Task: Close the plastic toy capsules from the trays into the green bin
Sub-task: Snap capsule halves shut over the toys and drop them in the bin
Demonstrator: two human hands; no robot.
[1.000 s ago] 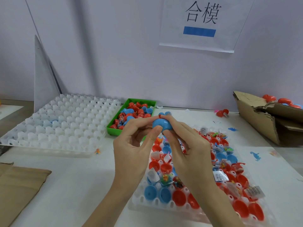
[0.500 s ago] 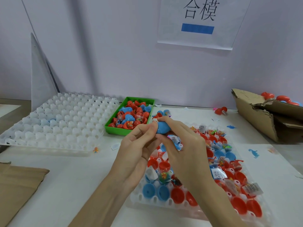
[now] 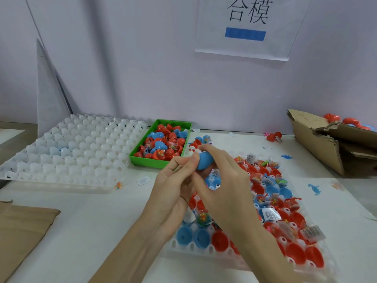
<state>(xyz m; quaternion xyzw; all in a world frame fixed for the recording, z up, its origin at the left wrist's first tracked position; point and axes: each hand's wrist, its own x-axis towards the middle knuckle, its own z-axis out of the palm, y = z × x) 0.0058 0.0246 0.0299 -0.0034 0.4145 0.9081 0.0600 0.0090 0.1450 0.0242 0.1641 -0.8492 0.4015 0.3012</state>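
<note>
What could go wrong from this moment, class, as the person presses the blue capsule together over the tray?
1. Both hands, left hand and right hand, pinch the smooth blue plastic capsule; it might slip and fall among the open halves in the clear plastic tray.
2. Something white and red sits at the capsule's end; if it is trapped in the seam, the capsule may not close.
3. The green plastic bin looks heaped, so a tossed capsule might bounce out.
</note>
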